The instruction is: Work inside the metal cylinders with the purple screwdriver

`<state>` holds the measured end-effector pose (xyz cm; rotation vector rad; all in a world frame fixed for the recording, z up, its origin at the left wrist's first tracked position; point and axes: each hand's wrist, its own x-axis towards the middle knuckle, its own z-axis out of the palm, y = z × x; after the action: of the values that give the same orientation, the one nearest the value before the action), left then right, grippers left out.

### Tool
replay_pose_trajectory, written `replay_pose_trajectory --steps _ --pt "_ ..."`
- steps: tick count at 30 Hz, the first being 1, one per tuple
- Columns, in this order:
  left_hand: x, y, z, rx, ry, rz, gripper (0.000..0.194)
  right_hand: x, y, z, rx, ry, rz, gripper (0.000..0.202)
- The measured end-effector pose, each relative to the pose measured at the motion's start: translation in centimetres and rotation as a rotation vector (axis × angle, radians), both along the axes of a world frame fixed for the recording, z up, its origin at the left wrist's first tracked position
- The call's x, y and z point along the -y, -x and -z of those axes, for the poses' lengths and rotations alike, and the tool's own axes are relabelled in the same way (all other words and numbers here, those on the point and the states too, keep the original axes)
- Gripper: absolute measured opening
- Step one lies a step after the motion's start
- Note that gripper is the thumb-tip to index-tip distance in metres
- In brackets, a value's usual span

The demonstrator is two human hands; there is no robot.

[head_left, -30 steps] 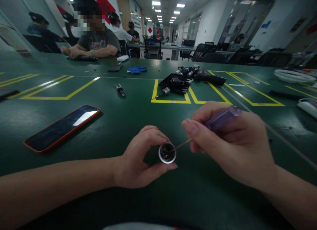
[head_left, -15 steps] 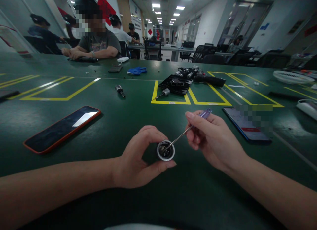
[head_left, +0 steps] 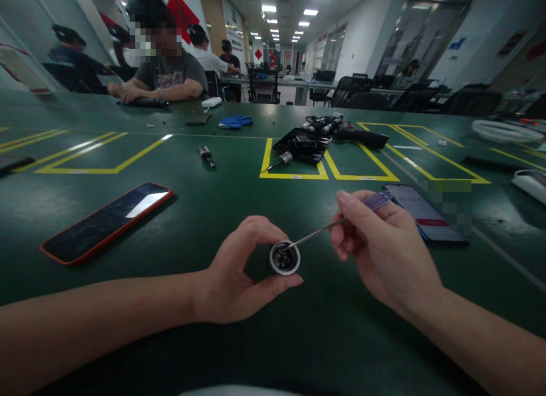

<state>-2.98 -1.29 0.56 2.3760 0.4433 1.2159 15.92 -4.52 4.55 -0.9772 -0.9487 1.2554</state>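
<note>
"So, how far along is it?"

"Under way, I'd judge. The left hand (head_left: 247, 273) has the cylindrical part (head_left: 284, 259) turned mouth toward the viewer, and the right hand (head_left: 379, 236) has the screwdriver (head_left: 318, 232) in place, its tip inside that mouth. That much is done. The work inside looks unfinished to me, but how much is left I can't tell; it's too dark and small in there."

"Where's the part, exactly?"

"Treat the view as a clock: a little below centre, just before six. The screwdriver slants out of it toward two."

"And the grips?"

"Left: closed around the part, fingers over the far side, thumb along the near side. Right: thumb and fingertips pinched on the screwdriver near where handle meets shaft, other fingers curled in."

"How does the part look?"

"Round, with a bright silvery rim, a dark inside and small pale glints deep down. Whether its far end touches the green table (head_left: 341, 333), I can't say."

"Anything nearby?"

"Taking the part as the dial's centre: a loose metal-and-black piece (head_left: 207, 156) between ten and eleven, a silver piece with a thin shaft (head_left: 285, 157) at twelve, an orange-edged phone (head_left: 108, 222) between nine and ten, and a second phone (head_left: 430, 214) between two and three, partly behind the right hand."
</note>
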Motion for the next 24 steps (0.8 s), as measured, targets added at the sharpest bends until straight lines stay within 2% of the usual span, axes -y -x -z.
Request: replay_pose_trajectory --steps 5,12,15,19,24 --pt "0.0 -0.1 0.0 -0.006 0.013 0.002 0.039 0.9 0.3 -0.2 0.216 -0.178 0.019 0.017" --pt "0.0 -0.1 0.3 0.032 -0.007 -0.001 0.041 2.3 0.3 -0.3 0.657 -0.501 0.133 0.009" --pt "0.0 -0.1 0.3 0.033 -0.012 -0.008 0.041 2.5 0.2 -0.9 0.77 -0.607 0.112 0.008" --pt "0.1 -0.1 0.3 0.028 -0.008 -0.01 0.034 2.0 0.5 -2.3 0.838 -0.651 0.022 0.012" --pt "0.0 0.0 0.5 0.059 -0.004 -0.025 0.041 1.2 0.9 -2.9 0.899 -0.696 0.048 0.016"
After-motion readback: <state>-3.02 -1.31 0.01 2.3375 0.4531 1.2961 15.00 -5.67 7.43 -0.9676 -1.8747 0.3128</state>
